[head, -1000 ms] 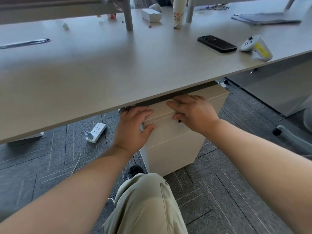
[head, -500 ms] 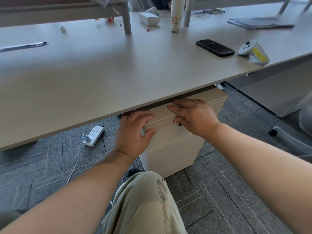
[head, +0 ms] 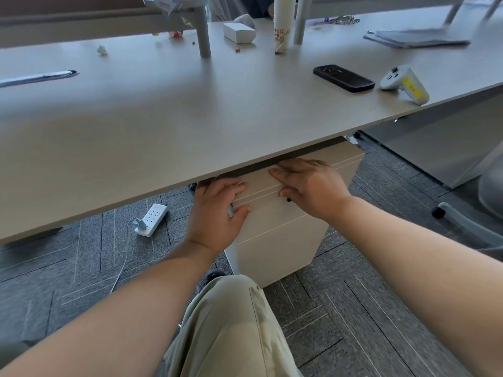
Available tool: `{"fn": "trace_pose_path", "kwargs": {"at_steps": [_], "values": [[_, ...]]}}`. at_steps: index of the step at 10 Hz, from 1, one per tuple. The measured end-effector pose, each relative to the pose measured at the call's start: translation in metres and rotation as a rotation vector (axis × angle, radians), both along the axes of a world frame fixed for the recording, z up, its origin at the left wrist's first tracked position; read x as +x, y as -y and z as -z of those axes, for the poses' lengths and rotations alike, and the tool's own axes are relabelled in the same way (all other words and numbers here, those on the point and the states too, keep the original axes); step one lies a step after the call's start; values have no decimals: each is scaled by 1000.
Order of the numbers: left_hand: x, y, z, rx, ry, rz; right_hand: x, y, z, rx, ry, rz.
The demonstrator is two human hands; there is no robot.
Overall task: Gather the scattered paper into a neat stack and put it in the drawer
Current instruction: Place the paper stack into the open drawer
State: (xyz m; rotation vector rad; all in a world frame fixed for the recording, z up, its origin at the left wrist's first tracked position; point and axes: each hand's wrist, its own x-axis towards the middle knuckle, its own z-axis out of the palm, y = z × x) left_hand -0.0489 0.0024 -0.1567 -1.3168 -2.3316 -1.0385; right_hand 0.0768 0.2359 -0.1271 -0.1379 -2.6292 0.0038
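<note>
Seemingly the job is in its last stretch — both hands are down at the drawer cabinet (head: 275,235) under the desk (head: 163,126), and no loose paper shows near either of them. The left hand (head: 215,216) lies against the cabinet's left front corner, its fingers (head: 231,186) fairly straight and flat on the top drawer (head: 261,183), the thumb spread lower on the front panel; it holds nothing. The right hand (head: 310,186) presses the same drawer front further right, fingers extended and close together, tips pointing toward the left hand, likewise empty. Just under the right fingers sits a small dark lock or knob (head: 289,199). The drawer looks flush or almost flush with the cabinet face, so I judge it is being pushed home or has just been closed; whether the paper lies inside cannot be told, since the interior is hidden. What may remain is only the final seating of the drawer — and a check of the grey sheets (head: 416,38) at the far right of the desk, well beyond the fingers, which could be unrelated. Also far from the fingers, up on the desk, are a black phone (head: 343,78) and a white controller (head: 402,84); a power strip (head: 151,219) lies on the floor left of the left hand.
</note>
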Motion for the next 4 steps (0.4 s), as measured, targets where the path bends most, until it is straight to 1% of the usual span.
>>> {"fn": "trace_pose_path", "kwargs": {"at_steps": [1, 2, 3, 4], "values": [[6, -1, -7, -18, 77, -27, 0, 8, -5, -20, 49, 34], [16, 5, -27, -68, 186, -19, 8, 28, -22, -97, 171, 104], [28, 28, -59, -36, 301, 126, 25, 60, -45, -287, 101, 156], [42, 72, -101, 96, 385, 270, 57, 108, -90, -580, -131, 141]]}}
